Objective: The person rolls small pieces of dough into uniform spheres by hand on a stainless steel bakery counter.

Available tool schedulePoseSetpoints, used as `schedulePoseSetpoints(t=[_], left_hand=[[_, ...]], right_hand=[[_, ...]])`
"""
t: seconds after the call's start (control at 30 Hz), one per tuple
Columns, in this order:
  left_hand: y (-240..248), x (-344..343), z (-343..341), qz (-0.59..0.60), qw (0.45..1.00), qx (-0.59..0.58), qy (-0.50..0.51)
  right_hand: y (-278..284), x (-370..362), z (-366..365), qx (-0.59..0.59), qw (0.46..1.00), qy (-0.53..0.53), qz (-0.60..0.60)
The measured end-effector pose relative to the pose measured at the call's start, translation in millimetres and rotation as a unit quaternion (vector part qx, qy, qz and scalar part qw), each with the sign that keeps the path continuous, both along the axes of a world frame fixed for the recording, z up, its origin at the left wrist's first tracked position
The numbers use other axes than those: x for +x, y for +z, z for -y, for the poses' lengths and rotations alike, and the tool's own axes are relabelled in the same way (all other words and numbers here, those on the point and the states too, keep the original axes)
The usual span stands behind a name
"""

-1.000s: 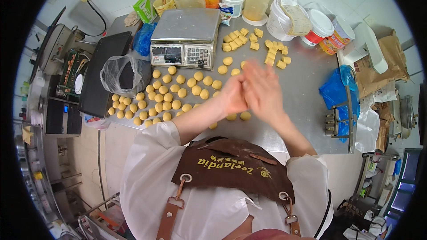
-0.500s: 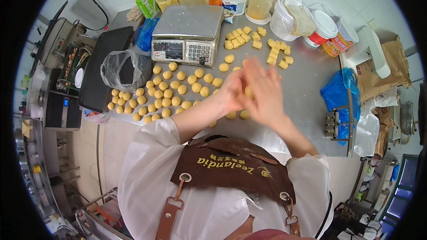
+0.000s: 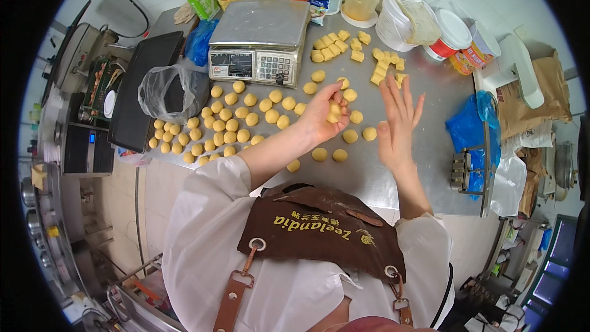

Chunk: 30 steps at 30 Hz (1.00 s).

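My left hand (image 3: 321,115) is cupped, palm up, with its fingers curled round a yellow dough ball (image 3: 334,112). To its right, my right hand (image 3: 400,124) is raised over the steel table with fingers stretched out and spread; nothing is in it. Its fingertips overlap the view of the cut dough pieces (image 3: 379,72). Several loose dough balls (image 3: 350,136) lie between and around my hands. Rows of round dough balls (image 3: 231,125) cover the table's left part. Another group of cut dough pieces (image 3: 332,47) lies farther back.
A digital scale (image 3: 258,40) stands at the back left, beside a clear plastic bag (image 3: 172,92) and a black tray (image 3: 147,86). White tubs (image 3: 393,24) and a beige jug (image 3: 362,0) line the wall. A blue bag (image 3: 470,138) hangs by the table's right edge.
My hands were pressed together, blurred, over the dough. They have come apart: the right moved right and opened, while the left stays curled round the dough ball, now in sight.
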State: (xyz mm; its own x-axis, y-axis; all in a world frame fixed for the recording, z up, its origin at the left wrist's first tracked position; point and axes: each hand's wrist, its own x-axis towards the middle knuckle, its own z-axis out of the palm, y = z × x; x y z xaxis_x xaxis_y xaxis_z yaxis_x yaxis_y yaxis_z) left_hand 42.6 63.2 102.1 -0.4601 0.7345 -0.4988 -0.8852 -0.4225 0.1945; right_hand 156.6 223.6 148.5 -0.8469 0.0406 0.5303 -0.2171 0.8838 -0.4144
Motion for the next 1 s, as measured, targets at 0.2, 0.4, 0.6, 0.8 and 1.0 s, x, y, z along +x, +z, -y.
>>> schedulePoseSetpoints(t=[0.2,0.4,0.6,0.8,1.0], left_hand=[[-17.4,-17.5,-24.6,-0.098,0.992,-0.056,-0.056],[-69.0,-52.5,-101.9,-0.407,0.889,-0.195,-0.077],[-90.5,-52.8,-96.8,-0.389,0.885,-0.215,-0.139],[-97.3,-51.3,-54.4,-0.337,0.915,-0.169,-0.143],[-72.1,-35.8,-19.9,-0.27,0.931,-0.198,-0.147]], right_hand=[[-28.1,23.8,-31.3,-0.072,0.994,-0.072,0.044],[-61.4,35.1,-54.6,-0.173,0.972,-0.123,0.106],[-120.4,-5.8,-118.4,-0.132,0.964,-0.184,0.142],[-191.4,-98.7,-171.4,0.061,0.973,-0.182,0.127],[-225.3,-110.4,-192.7,0.132,0.96,-0.191,0.157]])
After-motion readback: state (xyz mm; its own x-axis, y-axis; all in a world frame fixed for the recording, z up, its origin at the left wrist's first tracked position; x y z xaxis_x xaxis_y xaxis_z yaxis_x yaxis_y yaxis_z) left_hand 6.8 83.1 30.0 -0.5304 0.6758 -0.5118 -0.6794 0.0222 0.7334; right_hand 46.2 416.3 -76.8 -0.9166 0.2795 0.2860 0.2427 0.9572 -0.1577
